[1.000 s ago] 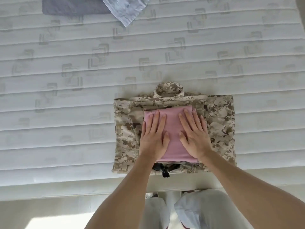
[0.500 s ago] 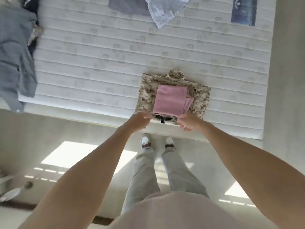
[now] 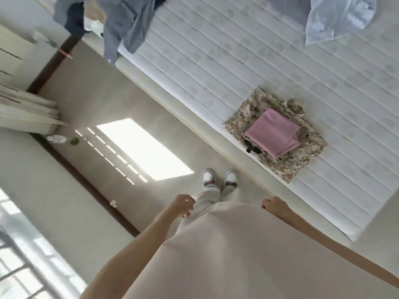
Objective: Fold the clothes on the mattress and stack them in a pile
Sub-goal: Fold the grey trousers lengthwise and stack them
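Note:
A folded pink garment [image 3: 273,132] lies on top of a folded camouflage garment [image 3: 302,160] near the front edge of the white quilted mattress [image 3: 216,61]. A grey-blue shirt [image 3: 125,24] hangs unfolded over the mattress's far left corner. A pale blue garment [image 3: 336,20] lies loose at the top right. My left hand [image 3: 181,205] and my right hand [image 3: 274,205] hang at my sides over the floor, fingers loosely curled, holding nothing, well away from the pile.
I stand on a beige tiled floor [image 3: 108,100] beside the mattress; my white shoes [image 3: 219,179] are close to its edge. A plastic bottle [image 3: 57,139] lies by the dark skirting at the left. Flat white boards [image 3: 26,111] lean at the far left.
Both hands left the pink garment and dropped to my sides. I stood up and the view swung left, so the pile now sits at the right.

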